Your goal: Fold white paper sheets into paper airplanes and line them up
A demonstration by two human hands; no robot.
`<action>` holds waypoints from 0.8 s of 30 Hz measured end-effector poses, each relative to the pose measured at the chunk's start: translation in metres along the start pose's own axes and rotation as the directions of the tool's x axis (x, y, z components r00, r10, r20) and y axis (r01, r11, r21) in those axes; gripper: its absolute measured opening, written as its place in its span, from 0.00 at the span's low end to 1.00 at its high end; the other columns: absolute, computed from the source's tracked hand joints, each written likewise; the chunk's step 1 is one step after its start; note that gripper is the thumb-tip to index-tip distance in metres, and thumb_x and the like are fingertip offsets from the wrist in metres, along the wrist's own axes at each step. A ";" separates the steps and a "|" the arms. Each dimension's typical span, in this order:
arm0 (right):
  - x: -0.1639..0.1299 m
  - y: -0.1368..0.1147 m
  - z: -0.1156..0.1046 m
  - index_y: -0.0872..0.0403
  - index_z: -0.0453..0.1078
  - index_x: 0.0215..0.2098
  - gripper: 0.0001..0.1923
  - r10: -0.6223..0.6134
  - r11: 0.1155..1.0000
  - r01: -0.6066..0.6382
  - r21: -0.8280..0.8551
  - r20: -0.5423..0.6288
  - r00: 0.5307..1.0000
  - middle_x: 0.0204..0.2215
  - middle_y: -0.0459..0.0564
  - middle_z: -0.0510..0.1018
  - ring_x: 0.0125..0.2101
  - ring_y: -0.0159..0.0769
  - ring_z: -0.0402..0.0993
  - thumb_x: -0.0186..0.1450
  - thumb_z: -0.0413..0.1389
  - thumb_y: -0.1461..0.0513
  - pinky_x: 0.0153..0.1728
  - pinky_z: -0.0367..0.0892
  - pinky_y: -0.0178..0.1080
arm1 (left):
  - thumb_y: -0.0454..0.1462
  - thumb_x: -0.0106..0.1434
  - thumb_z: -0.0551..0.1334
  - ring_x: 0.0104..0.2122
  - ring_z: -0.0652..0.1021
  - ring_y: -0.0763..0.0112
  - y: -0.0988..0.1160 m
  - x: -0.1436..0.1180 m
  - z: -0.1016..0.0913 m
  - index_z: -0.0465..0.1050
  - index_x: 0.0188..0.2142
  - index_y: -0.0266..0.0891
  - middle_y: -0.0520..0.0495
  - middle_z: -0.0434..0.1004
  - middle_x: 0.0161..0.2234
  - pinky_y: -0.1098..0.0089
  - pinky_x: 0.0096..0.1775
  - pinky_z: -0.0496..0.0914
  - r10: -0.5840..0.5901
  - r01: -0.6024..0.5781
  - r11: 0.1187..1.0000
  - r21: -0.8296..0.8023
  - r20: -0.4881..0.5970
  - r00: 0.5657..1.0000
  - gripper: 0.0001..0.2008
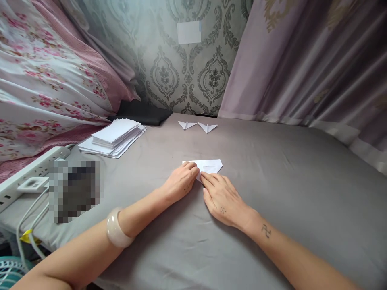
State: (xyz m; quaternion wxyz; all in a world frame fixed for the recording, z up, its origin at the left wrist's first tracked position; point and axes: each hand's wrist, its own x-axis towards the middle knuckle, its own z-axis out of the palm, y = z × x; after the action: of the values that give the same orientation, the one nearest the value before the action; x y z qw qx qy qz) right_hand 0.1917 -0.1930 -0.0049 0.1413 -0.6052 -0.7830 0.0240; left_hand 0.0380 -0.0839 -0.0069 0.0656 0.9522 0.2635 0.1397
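The person works at a bench [272, 169] covered w/ a grey sheet. Both hands lie flat on a partly folded sheet of white paper [210, 165] near the bench's middle. The left hand [180, 183] has its fingers loosely curled, tips pressing the paper's left end; it pins rather than grips. The right hand [222, 197] is spread flat, palm down, index finger laid along the paper's lower edge, as if running a crease. Neither hand is closed around anything. A pale bangle [116, 231] sits on the left wrist.

Progress, judged from the layout: two finished folded paper shapes [198, 126], pointed like small planes or darts, lie side by side at the far edge of the bench, well apart from the hands. So approx. two pieces are done. The current sheet looks early to mid-fold: the right corner is angled off, one flap shows on top, but it is still a wide flat shape, not yet pointed like the finished pair. Several folds probably remain on it.

A thick stack of white sheets [113, 137] rests to the left rear of the bench, untouched by either hand, so plenty of paper is left. A white power strip [33, 171] w/ cables sits at the left edge.
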 end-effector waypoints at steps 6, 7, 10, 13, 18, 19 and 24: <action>0.016 0.031 -0.005 0.53 0.63 0.60 0.22 -0.002 1.000 0.001 0.026 0.043 0.999 0.60 0.54 0.65 0.56 0.45 0.60 0.70 0.40 0.62 0.55 0.59 0.50 | 0.32 0.69 0.47 0.48 0.70 0.61 -0.006 -0.014 -0.001 0.72 0.50 0.42 0.41 0.71 0.47 0.62 0.47 0.71 0.123 -0.122 0.991 -0.051 0.018 0.992 0.18; 0.018 0.035 -0.006 0.53 0.62 0.60 0.22 0.003 1.000 -0.005 0.029 0.054 0.999 0.60 0.54 0.65 0.56 0.45 0.59 0.70 0.40 0.62 0.55 0.58 0.50 | 0.33 0.70 0.48 0.49 0.69 0.61 -0.006 -0.015 -0.003 0.72 0.51 0.44 0.41 0.70 0.48 0.62 0.47 0.71 0.133 -0.131 0.989 -0.064 0.024 0.991 0.18; 0.021 0.042 -0.006 0.53 0.61 0.61 0.23 0.016 0.999 -0.018 0.029 0.074 0.997 0.61 0.54 0.63 0.57 0.46 0.58 0.69 0.41 0.62 0.55 0.58 0.50 | 0.39 0.71 0.50 0.49 0.69 0.61 -0.009 -0.015 -0.006 0.74 0.50 0.47 0.44 0.70 0.50 0.63 0.47 0.70 0.111 -0.107 0.986 -0.129 0.028 0.993 0.16; 0.019 0.042 -0.006 0.54 0.60 0.61 0.24 0.015 0.999 -0.018 0.037 0.081 0.997 0.61 0.55 0.61 0.58 0.46 0.57 0.68 0.42 0.63 0.56 0.57 0.51 | 0.42 0.70 0.53 0.49 0.70 0.62 -0.016 -0.010 -0.005 0.76 0.47 0.47 0.45 0.72 0.49 0.63 0.48 0.70 0.091 -0.089 0.979 -0.185 0.000 0.996 0.14; 0.014 0.038 -0.007 0.52 0.60 0.61 0.26 0.006 0.997 -0.011 0.070 0.072 0.997 0.61 0.56 0.62 0.58 0.47 0.57 0.64 0.46 0.64 0.57 0.56 0.51 | 0.43 0.71 0.51 0.44 0.72 0.65 -0.024 -0.004 -0.001 0.75 0.45 0.43 0.43 0.73 0.45 0.65 0.45 0.69 0.182 -0.185 0.974 -0.134 -0.032 0.983 0.16; 0.013 0.038 -0.007 0.52 0.60 0.61 0.26 0.004 0.997 -0.009 0.077 0.067 0.998 0.60 0.56 0.62 0.58 0.47 0.57 0.64 0.47 0.64 0.57 0.56 0.51 | 0.42 0.72 0.50 0.43 0.73 0.66 -0.025 -0.004 0.000 0.75 0.45 0.42 0.43 0.73 0.45 0.65 0.45 0.68 0.216 -0.218 0.972 -0.090 -0.031 0.976 0.16; 0.011 0.037 -0.007 0.50 0.64 0.57 0.23 -0.008 0.996 0.006 0.087 0.021 1.000 0.60 0.55 0.63 0.57 0.46 0.60 0.64 0.48 0.63 0.56 0.58 0.50 | 0.37 0.73 0.45 0.41 0.72 0.65 -0.026 -0.005 0.001 0.71 0.46 0.40 0.43 0.73 0.44 0.65 0.44 0.67 0.335 -0.337 0.933 0.128 0.036 0.942 0.16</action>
State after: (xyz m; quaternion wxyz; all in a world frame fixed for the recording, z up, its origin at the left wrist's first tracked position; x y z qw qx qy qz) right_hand 0.2258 -0.1733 -0.0034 0.1595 -0.5953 -0.7849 0.0640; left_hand 0.0213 -0.0641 -0.0140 -0.0205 0.9864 0.1053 0.1245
